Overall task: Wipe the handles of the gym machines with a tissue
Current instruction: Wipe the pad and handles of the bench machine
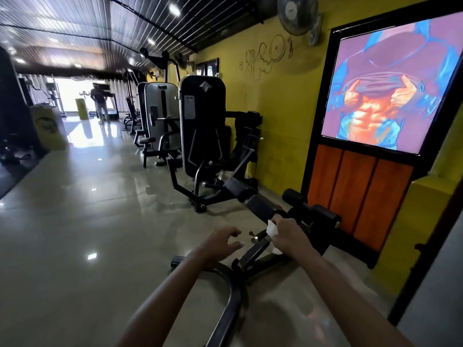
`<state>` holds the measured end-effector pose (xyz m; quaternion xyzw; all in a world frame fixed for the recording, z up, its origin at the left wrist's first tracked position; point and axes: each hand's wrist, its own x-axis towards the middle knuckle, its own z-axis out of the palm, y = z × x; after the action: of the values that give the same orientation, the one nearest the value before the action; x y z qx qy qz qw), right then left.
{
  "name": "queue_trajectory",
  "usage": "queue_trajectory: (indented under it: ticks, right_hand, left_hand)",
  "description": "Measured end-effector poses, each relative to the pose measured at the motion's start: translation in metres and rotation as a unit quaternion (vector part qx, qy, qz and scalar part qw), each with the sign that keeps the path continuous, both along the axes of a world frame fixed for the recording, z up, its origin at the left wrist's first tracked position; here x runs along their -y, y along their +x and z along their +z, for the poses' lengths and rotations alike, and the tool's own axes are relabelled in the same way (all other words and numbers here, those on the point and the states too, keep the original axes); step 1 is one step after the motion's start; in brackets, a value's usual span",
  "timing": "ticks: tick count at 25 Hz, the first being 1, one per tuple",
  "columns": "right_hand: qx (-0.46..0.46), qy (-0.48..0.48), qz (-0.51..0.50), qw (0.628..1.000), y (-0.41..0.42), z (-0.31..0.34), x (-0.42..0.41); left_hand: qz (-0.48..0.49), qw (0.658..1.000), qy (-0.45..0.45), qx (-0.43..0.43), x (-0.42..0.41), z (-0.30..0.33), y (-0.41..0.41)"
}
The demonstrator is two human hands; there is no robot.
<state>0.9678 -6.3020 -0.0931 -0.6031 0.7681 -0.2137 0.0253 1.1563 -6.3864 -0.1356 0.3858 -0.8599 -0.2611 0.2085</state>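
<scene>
My right hand (288, 234) grips a crumpled white tissue (271, 229) and holds it against the black frame bar (258, 246) of a low sit-up bench, just below its foam rollers (313, 209). A small chrome knob (254, 238) sticks out of the bar beside the tissue. My left hand (223, 242) hovers to the left of the bar with fingers loosely curled, holding nothing and touching nothing.
The bench's curved black base (229, 291) runs toward me on the glossy tiled floor. Weight-stack machines (203, 126) line the yellow wall ahead. A framed poster on an orange-panelled door (350, 191) stands at right. A person (100, 103) stands far down the hall.
</scene>
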Motion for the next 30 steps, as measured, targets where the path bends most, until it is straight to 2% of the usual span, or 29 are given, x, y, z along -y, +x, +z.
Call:
queue_trajectory:
  ticks: [9,15,25,30]
  right_hand:
    - [0.033,0.015,-0.035,0.999,-0.050,-0.014,0.144]
    - [0.041,0.034,-0.068,0.996,-0.078,-0.038,0.211]
    - [0.078,0.056,-0.224,0.970,-0.104,-0.068,0.349]
    - [0.082,0.059,-0.290,0.952,-0.120,-0.074,0.389]
  left_hand:
    - [-0.005,1.000,0.011,0.010,0.147,0.003,-0.047]
    - [-0.052,0.998,0.020,0.020,0.237,-0.017,-0.081]
    - [-0.212,0.976,0.019,0.046,0.423,-0.035,-0.164]
    - [-0.285,0.957,0.016,0.054,0.481,-0.038,-0.201]
